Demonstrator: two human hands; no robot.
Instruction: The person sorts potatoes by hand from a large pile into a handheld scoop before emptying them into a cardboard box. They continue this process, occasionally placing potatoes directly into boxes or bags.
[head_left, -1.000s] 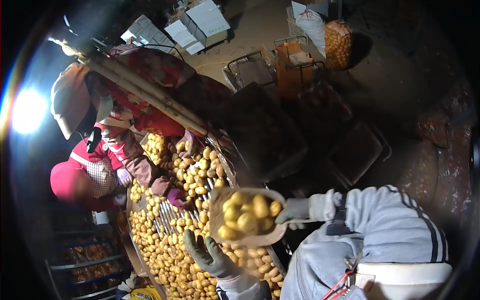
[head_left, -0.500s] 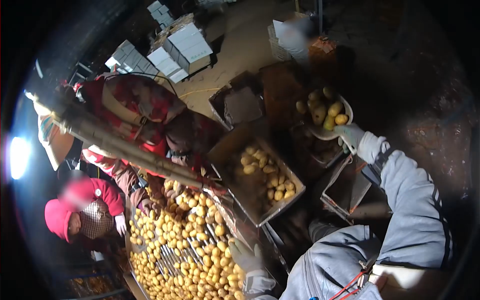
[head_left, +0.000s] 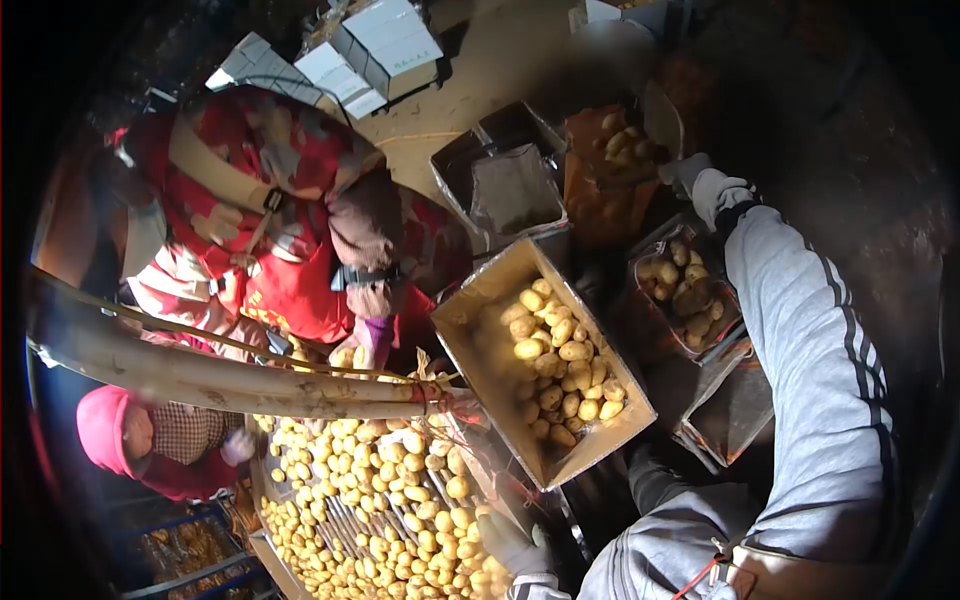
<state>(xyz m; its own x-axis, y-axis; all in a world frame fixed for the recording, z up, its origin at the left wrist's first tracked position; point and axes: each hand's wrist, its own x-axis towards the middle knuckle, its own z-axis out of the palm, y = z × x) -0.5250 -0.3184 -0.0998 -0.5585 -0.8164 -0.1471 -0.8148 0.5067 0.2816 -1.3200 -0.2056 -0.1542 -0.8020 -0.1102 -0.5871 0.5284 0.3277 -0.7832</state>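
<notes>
Scoop (head_left: 664, 122) first: it is at the end of my outstretched right arm, potatoes (head_left: 627, 148) at its mouth. My gloved right hand (head_left: 688, 173) seems wrapped around its handle, though that grip is dim; my left hand (head_left: 512, 545), fingers extended and thumb apart, is beside the potatoes on the roller table (head_left: 340, 530). I'd judge the scoop stiff, front-heavy when loaded, best held by its handle; the potatoes firm, prone to rolling and bruising. The scoop looks pale and curved, the potatoes yellow-brown, rounded. Farther out stands a co-worker (head_left: 290, 230).
</notes>
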